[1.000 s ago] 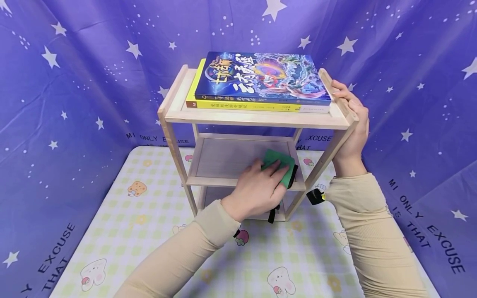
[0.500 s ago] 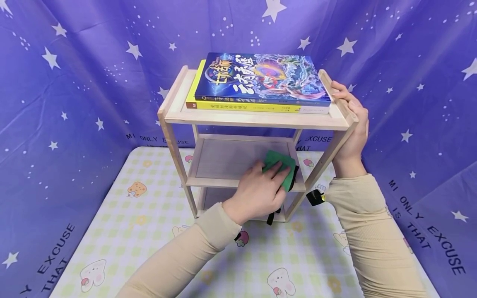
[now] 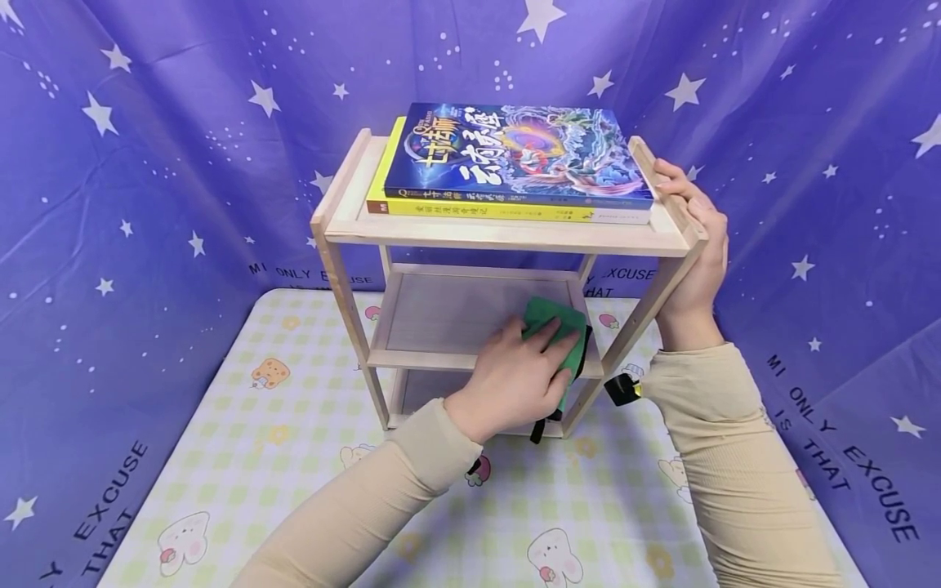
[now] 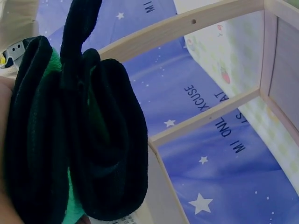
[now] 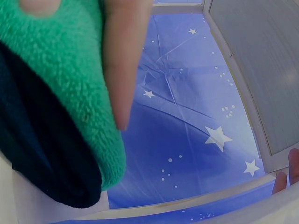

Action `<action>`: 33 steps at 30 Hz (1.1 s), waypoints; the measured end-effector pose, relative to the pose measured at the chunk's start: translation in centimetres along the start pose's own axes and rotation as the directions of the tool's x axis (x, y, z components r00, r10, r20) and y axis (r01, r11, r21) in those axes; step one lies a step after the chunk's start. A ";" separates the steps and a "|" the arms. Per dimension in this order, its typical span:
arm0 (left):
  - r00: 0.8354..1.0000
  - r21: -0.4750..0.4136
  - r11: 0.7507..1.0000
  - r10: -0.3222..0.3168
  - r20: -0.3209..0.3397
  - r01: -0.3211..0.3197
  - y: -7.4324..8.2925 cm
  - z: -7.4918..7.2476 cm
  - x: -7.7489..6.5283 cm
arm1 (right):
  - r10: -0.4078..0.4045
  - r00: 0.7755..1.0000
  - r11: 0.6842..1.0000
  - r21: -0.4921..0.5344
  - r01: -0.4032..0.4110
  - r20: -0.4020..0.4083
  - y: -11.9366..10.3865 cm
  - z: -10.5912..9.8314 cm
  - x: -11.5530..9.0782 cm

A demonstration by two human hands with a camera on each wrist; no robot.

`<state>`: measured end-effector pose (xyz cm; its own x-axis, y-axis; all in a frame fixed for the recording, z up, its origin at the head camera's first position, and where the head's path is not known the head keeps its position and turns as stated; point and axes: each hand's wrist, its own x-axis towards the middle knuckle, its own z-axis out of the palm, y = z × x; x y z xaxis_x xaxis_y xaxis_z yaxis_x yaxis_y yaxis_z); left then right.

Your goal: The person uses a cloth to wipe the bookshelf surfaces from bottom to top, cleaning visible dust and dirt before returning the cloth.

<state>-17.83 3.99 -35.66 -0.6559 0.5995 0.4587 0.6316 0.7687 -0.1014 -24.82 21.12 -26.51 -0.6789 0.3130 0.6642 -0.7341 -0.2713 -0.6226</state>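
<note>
In the head view my left hand (image 3: 518,371) holds a folded green cloth (image 3: 555,314) with a black side at the right end of the middle shelf (image 3: 452,314). Part of the cloth hangs past the shelf's front edge. My right hand (image 3: 694,237) grips the upper right side of the wooden rack (image 3: 507,237), fingers over its top rail. Close up in the left wrist view, the cloth's black folds (image 4: 112,140) and loop fill the left side. The right wrist view has the green pile (image 5: 70,84) with a finger along it. Fingertips (image 5: 287,175) also show near a wooden rail there.
On the rack's top lie a blue illustrated book (image 3: 522,151) and a yellow book (image 3: 441,207) under it. The lower shelf (image 3: 426,392) is partly hidden by my left arm. A checkered tablecloth (image 3: 243,457) lies beneath, with a starry purple curtain (image 3: 184,163) around.
My left hand and the cloth have shifted slightly right and forward toward the shelf's front corner. The cloth droops further over the edge. My right hand, the rack and the books stay put.
</note>
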 end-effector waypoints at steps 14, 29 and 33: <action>0.996 0.019 1.000 -0.013 -0.089 0.015 0.4 0.7 -0.2 | 0.002 1.000 1.000 0.000 -0.002 0.002 0.0 0.0 0.0; 1.000 -0.070 0.997 -0.012 0.017 0.013 0.8 1.2 -0.4 | 0.000 1.000 1.000 -0.005 0.000 0.002 0.0 -0.1 0.0; 1.000 -0.062 0.998 -0.010 0.025 0.011 0.9 1.2 -0.3 | -0.002 1.000 1.000 -0.003 0.002 0.001 0.0 -0.1 0.0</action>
<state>-17.57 4.71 -36.95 -0.6723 0.5973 0.4374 0.6483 0.7602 -0.0416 -24.85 21.24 -26.55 -0.6771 0.3126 0.6661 -0.7357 -0.2680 -0.6220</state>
